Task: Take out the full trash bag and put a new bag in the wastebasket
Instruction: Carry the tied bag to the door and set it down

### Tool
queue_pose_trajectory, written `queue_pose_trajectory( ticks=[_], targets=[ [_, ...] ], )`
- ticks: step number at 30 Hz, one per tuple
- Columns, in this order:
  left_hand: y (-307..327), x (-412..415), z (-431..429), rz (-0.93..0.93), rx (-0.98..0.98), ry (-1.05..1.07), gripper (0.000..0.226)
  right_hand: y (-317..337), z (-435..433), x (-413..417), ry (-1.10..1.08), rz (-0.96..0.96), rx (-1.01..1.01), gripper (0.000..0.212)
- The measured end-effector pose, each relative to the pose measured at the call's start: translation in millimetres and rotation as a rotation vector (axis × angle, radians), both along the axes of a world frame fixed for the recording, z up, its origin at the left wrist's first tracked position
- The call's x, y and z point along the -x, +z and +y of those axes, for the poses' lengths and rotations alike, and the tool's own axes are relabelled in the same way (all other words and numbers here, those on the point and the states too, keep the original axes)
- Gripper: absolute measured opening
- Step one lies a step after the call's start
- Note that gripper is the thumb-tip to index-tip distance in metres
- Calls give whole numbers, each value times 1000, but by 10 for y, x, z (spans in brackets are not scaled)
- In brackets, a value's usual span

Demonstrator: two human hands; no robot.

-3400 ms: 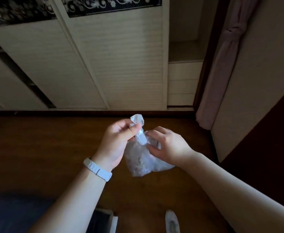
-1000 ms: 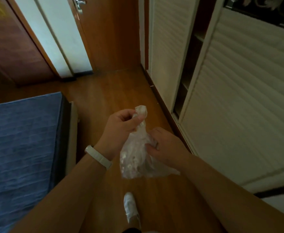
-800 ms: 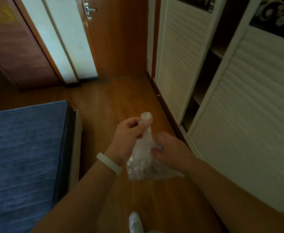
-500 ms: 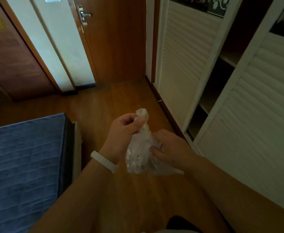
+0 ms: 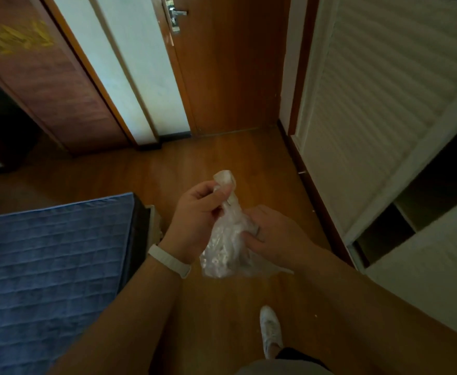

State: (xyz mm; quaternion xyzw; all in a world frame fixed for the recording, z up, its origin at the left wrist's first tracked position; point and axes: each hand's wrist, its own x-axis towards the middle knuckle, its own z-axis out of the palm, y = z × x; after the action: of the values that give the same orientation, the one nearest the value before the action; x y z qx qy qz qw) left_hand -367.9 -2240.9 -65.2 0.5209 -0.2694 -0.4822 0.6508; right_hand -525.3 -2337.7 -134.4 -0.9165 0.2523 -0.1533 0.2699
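A small clear trash bag (image 5: 223, 251) with crumpled contents hangs in front of me at chest height. My left hand (image 5: 195, 215) pinches its twisted neck, whose end sticks up above my fingers. My right hand (image 5: 273, 234) grips the bag's side just below the neck. No wastebasket is in view.
A bed with a blue quilted cover (image 5: 46, 266) fills the lower left. White louvred wardrobe doors (image 5: 370, 104) run along the right, one gap open. A wooden door (image 5: 230, 63) with a metal handle stands ahead across the wooden floor (image 5: 195, 163). My white shoe (image 5: 269, 328) is below.
I have turned away from the wardrobe and walked along the bed toward the door. Both hands keep the same hold on the bag.
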Motion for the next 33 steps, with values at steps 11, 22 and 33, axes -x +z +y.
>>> queue_pose_trajectory(
  ticks=[11,22,33],
  targets=[
    [277,-1014,-1183,2,54,168,20,214,-1458,-1251,88,-23,13,38],
    [40,-2568,-1977,118,85,157,7,106,-2229,-2774,120,-51,28,42],
    [113,-4733,-2821,181,91,35,12,381,-2928,-4749,90,-13,77,48]
  ],
)
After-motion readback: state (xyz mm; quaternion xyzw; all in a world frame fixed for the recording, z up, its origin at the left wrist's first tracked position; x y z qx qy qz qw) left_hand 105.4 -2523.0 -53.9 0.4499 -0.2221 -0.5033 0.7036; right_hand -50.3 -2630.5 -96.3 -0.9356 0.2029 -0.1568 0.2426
